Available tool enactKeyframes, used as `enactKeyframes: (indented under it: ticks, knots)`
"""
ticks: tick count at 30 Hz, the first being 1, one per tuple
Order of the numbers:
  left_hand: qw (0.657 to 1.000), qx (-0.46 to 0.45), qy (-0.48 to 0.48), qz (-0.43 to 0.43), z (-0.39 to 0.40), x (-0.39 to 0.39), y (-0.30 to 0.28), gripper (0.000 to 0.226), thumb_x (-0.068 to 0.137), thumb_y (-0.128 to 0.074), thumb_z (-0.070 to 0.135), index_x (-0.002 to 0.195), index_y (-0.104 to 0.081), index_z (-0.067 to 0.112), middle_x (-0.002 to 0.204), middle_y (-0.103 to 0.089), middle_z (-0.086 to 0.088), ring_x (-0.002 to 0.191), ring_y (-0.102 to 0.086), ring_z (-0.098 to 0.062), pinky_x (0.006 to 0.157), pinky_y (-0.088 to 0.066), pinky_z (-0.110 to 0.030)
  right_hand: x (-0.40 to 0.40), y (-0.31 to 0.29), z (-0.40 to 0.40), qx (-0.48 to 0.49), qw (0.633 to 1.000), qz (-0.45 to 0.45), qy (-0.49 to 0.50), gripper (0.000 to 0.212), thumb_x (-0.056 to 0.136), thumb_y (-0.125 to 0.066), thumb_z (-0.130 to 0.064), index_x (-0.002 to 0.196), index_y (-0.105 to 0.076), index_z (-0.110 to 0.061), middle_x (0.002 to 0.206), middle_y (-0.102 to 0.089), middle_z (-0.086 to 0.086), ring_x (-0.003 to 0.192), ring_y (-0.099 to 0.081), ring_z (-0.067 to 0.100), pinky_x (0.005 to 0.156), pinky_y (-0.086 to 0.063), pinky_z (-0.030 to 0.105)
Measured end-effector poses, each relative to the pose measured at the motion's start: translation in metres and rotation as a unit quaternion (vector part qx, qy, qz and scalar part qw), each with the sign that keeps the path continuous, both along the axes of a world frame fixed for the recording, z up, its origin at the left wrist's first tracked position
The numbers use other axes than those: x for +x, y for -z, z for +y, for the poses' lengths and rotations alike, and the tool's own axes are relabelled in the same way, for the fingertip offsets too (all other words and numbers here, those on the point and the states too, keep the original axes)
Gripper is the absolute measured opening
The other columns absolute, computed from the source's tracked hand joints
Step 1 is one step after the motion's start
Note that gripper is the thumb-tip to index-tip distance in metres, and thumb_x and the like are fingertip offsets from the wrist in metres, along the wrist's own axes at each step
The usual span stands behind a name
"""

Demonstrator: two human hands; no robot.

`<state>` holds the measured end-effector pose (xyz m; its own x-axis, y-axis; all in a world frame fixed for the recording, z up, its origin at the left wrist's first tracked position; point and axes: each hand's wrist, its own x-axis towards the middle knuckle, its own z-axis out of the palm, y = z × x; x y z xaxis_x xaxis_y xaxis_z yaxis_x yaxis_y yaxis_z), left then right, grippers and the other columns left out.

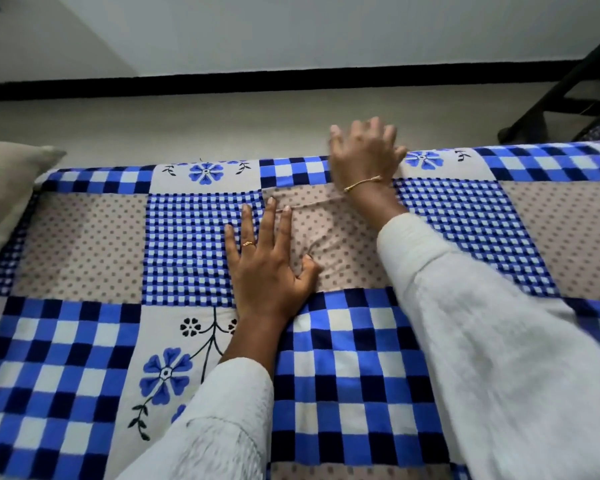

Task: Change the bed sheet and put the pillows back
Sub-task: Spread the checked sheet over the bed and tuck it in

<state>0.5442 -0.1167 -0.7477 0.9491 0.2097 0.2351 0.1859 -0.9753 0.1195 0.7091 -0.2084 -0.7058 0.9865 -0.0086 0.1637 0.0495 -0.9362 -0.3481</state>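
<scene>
There is only one view. The camera sits on the person's head and looks forward and down at the bed sheet [84,341], from close above it. The near part of the bed fills the bottom of the picture, and both sleeves come in from the bottom edge. The far edge of the bed runs across the middle. Past it the camera sees the pale floor [187,126] and the wall [291,29] (straight lines bend a little, since the lens is wide). No second view shares the scene.
</scene>
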Motion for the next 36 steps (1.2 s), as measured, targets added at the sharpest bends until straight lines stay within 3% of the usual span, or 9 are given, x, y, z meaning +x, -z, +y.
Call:
enactKeyframes:
  ticks: [4,7,12,18,24,27,30,33,36]
  knots:
    - [1.000,-0.024,-0.007,-0.006,-0.002,0.000,-0.001,0.072,0.080,-0.029,0.050,0.138,-0.044,0.011,0.145,-0.040,-0.014,0.137,-0.029,-0.039,0.111,-0.015,-0.055,-0.042,0.011,0.065,-0.093,0.974,0.079,-0.191,0.053,0.093,-0.024,-0.053,0.133,-0.043,-0.025,0.139,-0.043,0.001,0.131,-0.032,0.029,0.105,-0.009,0.062]
    - [0.999,-0.026,-0.001,-0.025,-0.001,0.001,-0.001,0.068,0.081,-0.030,0.046,0.133,-0.050,0.007,0.140,-0.045,-0.019,0.132,-0.036,-0.044,0.108,-0.017,-0.057,-0.030,0.004,0.083,-0.120,0.949,0.128,-0.261,0.049,0.095,-0.021,-0.051,0.134,-0.040,-0.028,0.141,-0.042,-0.001,0.131,-0.034,0.026,0.103,-0.013,0.060]
    - [1.000,-0.001,0.003,-0.021,0.001,0.000,0.004,0.072,0.081,-0.034,0.049,0.140,-0.039,0.008,0.146,-0.037,-0.017,0.137,-0.028,-0.040,0.110,-0.008,-0.050,-0.048,0.003,0.070,-0.091,0.973,0.178,-0.117,0.060,0.095,-0.026,-0.054,0.147,-0.019,-0.025,0.157,0.001,0.010,0.141,0.010,0.042,0.103,0.007,0.069]
    - [0.998,-0.053,-0.004,-0.026,0.001,0.002,-0.001,0.069,0.082,-0.028,0.050,0.140,-0.041,0.014,0.149,-0.034,-0.014,0.140,-0.022,-0.035,0.114,-0.004,-0.049,-0.042,0.011,0.064,-0.122,0.972,0.154,-0.129,0.070,0.087,-0.015,-0.071,0.145,-0.026,-0.032,0.153,-0.025,0.004,0.143,-0.008,0.033,0.105,0.009,0.066]
    - [0.999,-0.041,-0.001,-0.025,0.003,0.002,0.001,0.071,0.084,-0.023,0.056,0.142,-0.039,0.019,0.151,-0.031,-0.008,0.141,-0.021,-0.033,0.114,0.002,-0.043,-0.009,0.003,0.062,-0.128,0.954,0.196,-0.190,0.069,0.088,-0.013,-0.070,0.130,-0.048,-0.029,0.136,-0.050,0.004,0.127,-0.041,0.026,0.106,-0.012,0.056]
    - [0.999,-0.043,0.003,-0.026,0.004,0.003,0.003,0.072,0.083,-0.024,0.056,0.141,-0.041,0.018,0.150,-0.034,-0.008,0.140,-0.023,-0.034,0.113,-0.001,-0.045,-0.020,0.000,0.064,-0.041,0.982,0.123,-0.140,0.062,0.093,-0.014,-0.062,0.144,-0.030,-0.029,0.154,-0.020,0.011,0.143,-0.017,0.023,0.106,0.012,0.063]
    - [0.999,-0.036,0.002,-0.027,0.003,0.005,0.003,0.073,0.081,-0.024,0.058,0.142,-0.039,0.019,0.151,-0.032,-0.008,0.141,-0.021,-0.034,0.114,-0.003,-0.049,-0.047,-0.011,0.038,0.041,0.998,0.050,-0.023,0.052,0.097,-0.022,-0.053,0.142,-0.035,-0.030,0.157,-0.010,0.005,0.145,0.001,0.021,0.103,0.012,0.068]
    - [1.000,-0.030,-0.003,-0.007,0.005,0.005,0.002,0.078,0.078,-0.020,0.060,0.145,-0.032,0.021,0.154,-0.025,-0.004,0.143,-0.015,-0.032,0.114,0.000,-0.049,-0.087,-0.002,-0.006,0.007,0.995,0.091,0.048,0.045,0.097,-0.029,-0.042,0.139,-0.039,-0.028,0.157,-0.008,0.006,0.144,0.005,0.030,0.103,0.008,0.070]
    - [0.999,-0.031,-0.002,0.030,0.004,0.006,0.000,0.083,0.079,-0.016,0.062,0.148,-0.020,0.018,0.157,-0.016,-0.001,0.145,-0.006,-0.027,0.115,0.005,-0.045,-0.113,0.014,-0.019,-0.091,0.990,0.104,0.014,0.053,0.097,-0.027,-0.040,0.147,-0.021,-0.023,0.157,-0.005,0.010,0.143,0.004,0.035,0.107,0.006,0.065]
